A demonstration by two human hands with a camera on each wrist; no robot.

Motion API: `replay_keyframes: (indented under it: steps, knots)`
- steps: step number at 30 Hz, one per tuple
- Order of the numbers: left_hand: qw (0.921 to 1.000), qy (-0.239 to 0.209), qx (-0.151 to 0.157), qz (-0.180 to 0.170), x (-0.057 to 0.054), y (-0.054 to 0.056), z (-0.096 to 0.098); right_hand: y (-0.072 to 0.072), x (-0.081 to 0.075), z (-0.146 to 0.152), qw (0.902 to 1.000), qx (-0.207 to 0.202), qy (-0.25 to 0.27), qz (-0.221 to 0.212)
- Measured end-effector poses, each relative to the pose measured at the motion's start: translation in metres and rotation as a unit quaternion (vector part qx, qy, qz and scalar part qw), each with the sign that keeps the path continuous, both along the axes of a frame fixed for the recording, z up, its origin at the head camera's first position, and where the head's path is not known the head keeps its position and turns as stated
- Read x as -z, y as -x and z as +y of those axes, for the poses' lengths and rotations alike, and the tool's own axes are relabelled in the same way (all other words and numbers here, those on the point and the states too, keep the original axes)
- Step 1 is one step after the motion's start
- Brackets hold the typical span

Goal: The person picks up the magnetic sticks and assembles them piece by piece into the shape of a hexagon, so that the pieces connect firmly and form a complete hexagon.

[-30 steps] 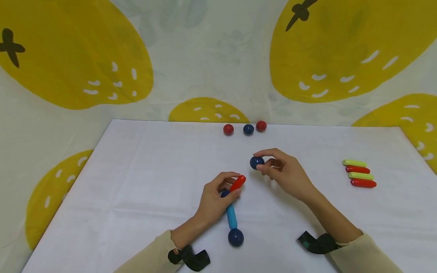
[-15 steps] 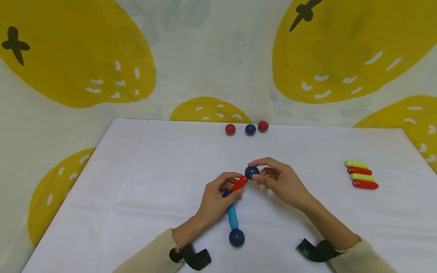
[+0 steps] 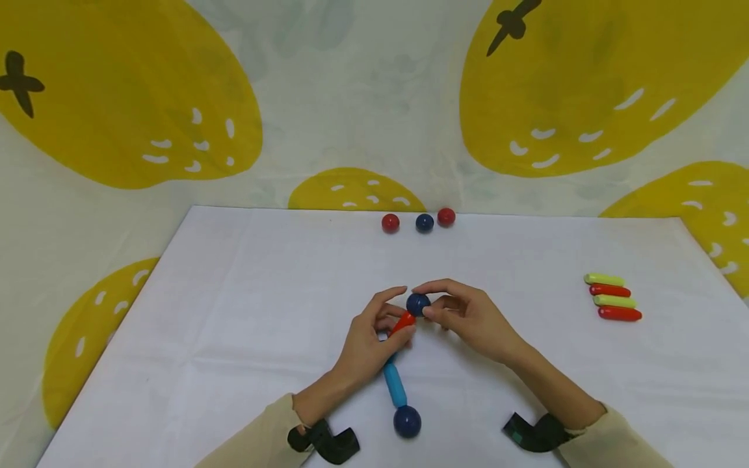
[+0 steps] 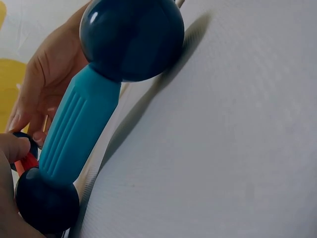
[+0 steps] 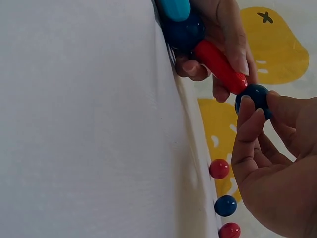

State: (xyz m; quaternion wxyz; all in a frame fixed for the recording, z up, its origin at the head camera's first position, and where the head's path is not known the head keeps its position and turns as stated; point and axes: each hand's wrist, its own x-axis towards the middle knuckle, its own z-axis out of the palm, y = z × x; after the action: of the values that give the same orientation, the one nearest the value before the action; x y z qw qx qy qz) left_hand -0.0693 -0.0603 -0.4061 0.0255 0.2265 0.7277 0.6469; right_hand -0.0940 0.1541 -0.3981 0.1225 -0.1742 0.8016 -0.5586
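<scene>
My left hand (image 3: 368, 335) grips a red rod (image 3: 402, 323) between thumb and fingers. Its lower end meets a dark blue ball (image 5: 184, 32), mostly covered by the left hand in the head view. From that ball a light blue rod (image 3: 394, 385) runs toward me to another dark blue ball (image 3: 407, 422). With thumb and fingertips my right hand (image 3: 474, 318) pinches a dark blue ball (image 3: 418, 305) right at the red rod's upper end. In the right wrist view this pinched ball (image 5: 253, 100) touches the red rod's tip.
Two red balls (image 3: 390, 223) and a dark blue ball (image 3: 424, 223) lie along the far edge of the white table (image 3: 263, 273). Several rods, yellow-green (image 3: 614, 301) and red (image 3: 619, 314), lie in a stack-like row at the right. A lemon-patterned cloth (image 3: 363, 97) hangs behind.
My right hand has moved left and toward me, bringing its blue ball onto the red rod's end. The left hand stays almost in place; the joined piece has shifted slightly toward me.
</scene>
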Motion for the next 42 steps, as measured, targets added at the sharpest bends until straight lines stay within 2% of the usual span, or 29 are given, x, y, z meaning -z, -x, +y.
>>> replay_keyframes:
  steps: [3, 8, 14, 18, 20, 22, 23, 26, 29, 30, 32, 38, 40, 42]
  knots:
    - [0.9998, -0.013, 0.007, 0.013, 0.001, 0.0, 0.0, -0.002, 0.0, 0.0, 0.9999, -0.005, -0.006, 0.013]
    - [0.9996, -0.02, 0.0, 0.019, 0.002, 0.0, 0.001, -0.005, -0.007, 0.013, 0.9978, 0.005, -0.021, 0.063]
    - [0.9994, -0.023, 0.004, 0.027, 0.003, 0.001, 0.0, -0.015, -0.015, 0.051, 0.993, 0.055, -0.064, 0.083]
    - [0.9989, -0.025, 0.01, 0.037, 0.004, 0.002, 0.001, -0.024, -0.018, 0.081, 0.9863, 0.093, -0.09, 0.103]
    - [0.9988, -0.026, 0.01, 0.04, 0.005, 0.002, 0.001, -0.028, -0.016, 0.095, 0.9778, 0.126, -0.117, 0.12]
    - [0.9987, -0.033, 0.008, 0.038, 0.008, 0.003, 0.001, -0.032, -0.012, 0.11, 0.9654, 0.159, -0.147, 0.145]
    - [0.9985, -0.037, 0.006, 0.04, 0.013, 0.004, 0.002, -0.033, -0.01, 0.118, 0.9584, 0.177, -0.16, 0.157]
    - [0.9982, -0.049, -0.002, 0.035, 0.015, 0.005, 0.002, -0.039, -0.002, 0.141, 0.9403, 0.22, -0.193, 0.174]
    - [0.9981, -0.053, -0.011, 0.03, 0.014, 0.004, 0.003, -0.044, 0.002, 0.162, 0.9355, 0.249, -0.194, 0.158]
    - [0.9983, -0.051, -0.014, 0.025, 0.008, 0.003, 0.003, -0.046, 0.003, 0.169, 0.9341, 0.258, -0.196, 0.149]
    - [0.9985, -0.048, -0.014, 0.02, 0.007, 0.002, 0.003, -0.049, 0.004, 0.182, 0.9289, 0.275, -0.203, 0.143]
    - [0.9993, -0.034, -0.011, 0.009, 0.004, 0.002, 0.002, -0.053, 0.008, 0.215, 0.8953, 0.34, -0.246, 0.15]
    - [0.9995, -0.029, -0.013, 0.002, 0.004, 0.002, 0.002, -0.053, 0.012, 0.222, 0.8916, 0.349, -0.255, 0.136]
    - [0.9995, -0.027, -0.012, -0.012, 0.003, 0.001, 0.001, -0.052, 0.015, 0.227, 0.8927, 0.35, -0.259, 0.117]
